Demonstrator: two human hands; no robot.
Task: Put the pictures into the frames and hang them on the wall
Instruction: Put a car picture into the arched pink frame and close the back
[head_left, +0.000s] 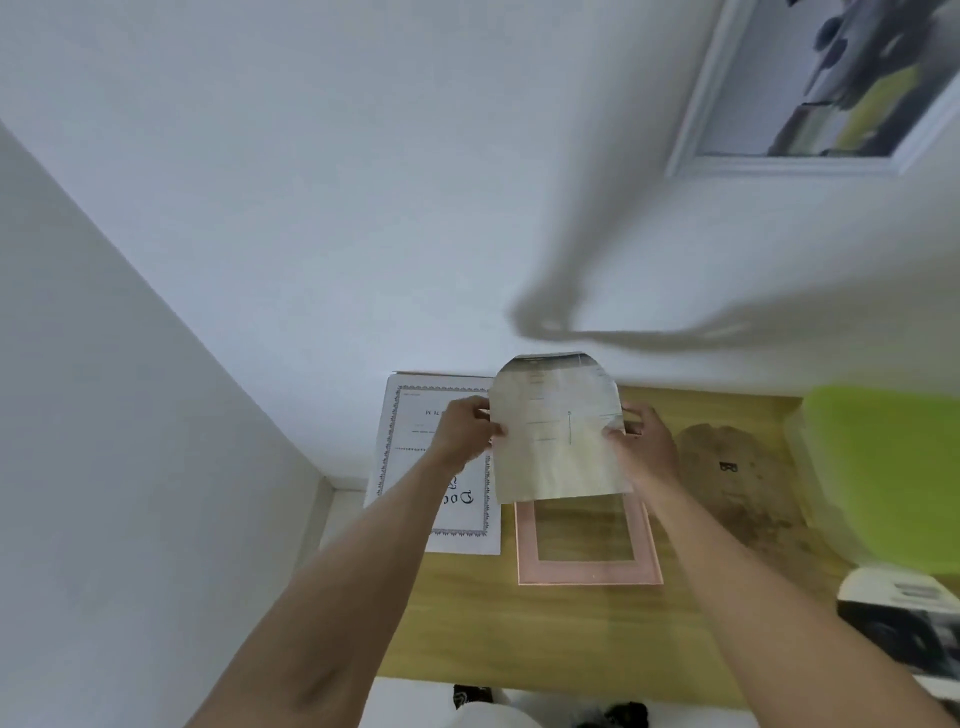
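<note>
On the pale wooden table (571, 639) lies a flat pink frame (589, 569), rectangular with an open middle. Above it both hands pinch a thin, glossy picture (558, 431), its far corners curling: the left hand (467, 431) clamps its left edge, the right hand (647, 441) its right edge. Left of it lies a white bordered certificate (436, 467). On the far white wall (363, 182) hangs a white-framed picture (810, 88).

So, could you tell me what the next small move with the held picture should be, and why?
Probably lower the picture flat onto the pink frame and line up their edges. Both the left hand and right hand hold it by its sides, raised and tilted just above the frame, which lies open on the wooden table with nothing in its window yet.
</note>
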